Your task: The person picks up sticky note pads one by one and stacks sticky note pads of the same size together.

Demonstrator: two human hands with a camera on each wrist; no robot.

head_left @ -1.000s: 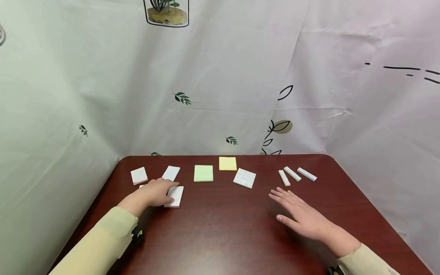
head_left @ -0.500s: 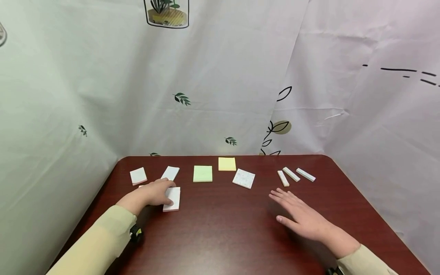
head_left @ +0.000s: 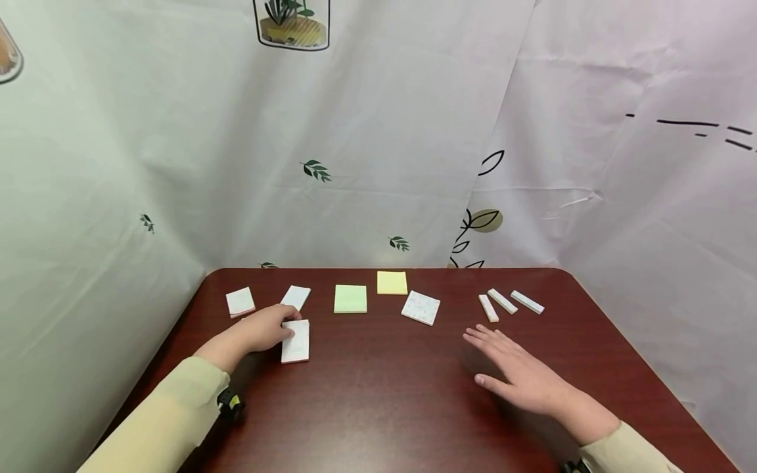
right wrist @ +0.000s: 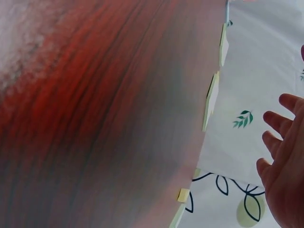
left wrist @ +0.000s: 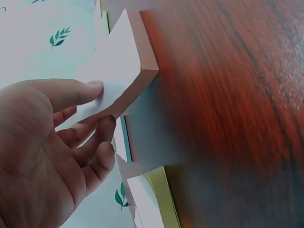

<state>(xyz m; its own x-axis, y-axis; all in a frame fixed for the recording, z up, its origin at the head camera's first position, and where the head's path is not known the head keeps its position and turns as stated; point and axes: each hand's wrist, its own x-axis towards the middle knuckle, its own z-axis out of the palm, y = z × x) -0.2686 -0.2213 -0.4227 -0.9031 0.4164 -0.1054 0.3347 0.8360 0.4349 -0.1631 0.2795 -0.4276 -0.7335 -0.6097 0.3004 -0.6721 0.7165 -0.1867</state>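
My left hand [head_left: 260, 328] pinches the left edge of a white sticky note pad [head_left: 298, 345] at the table's left. In the left wrist view, the thumb lies on the pad's white top and the fingers curl under its edge; the pad's sides [left wrist: 137, 80] look pinkish. Just behind the hand is another white pad [head_left: 296, 297], partly covered by the fingers. A yellow-edged pad [left wrist: 166, 199] shows below the hand in the left wrist view. My right hand [head_left: 517, 374] holds nothing, its fingers extended over the table at the right.
Along the back of the dark red table [head_left: 378, 394] lie a white pad [head_left: 240, 301], a green pad [head_left: 351, 299], a yellow pad [head_left: 392, 282] and a speckled pad [head_left: 421, 307]. Three narrow white strips [head_left: 503, 301] lie at the back right. A patterned white curtain [head_left: 378, 131] hangs behind.
My left hand has drawn back slightly left, and the pad in it has turned straighter and shifted a little toward me. My right hand stays where it was.
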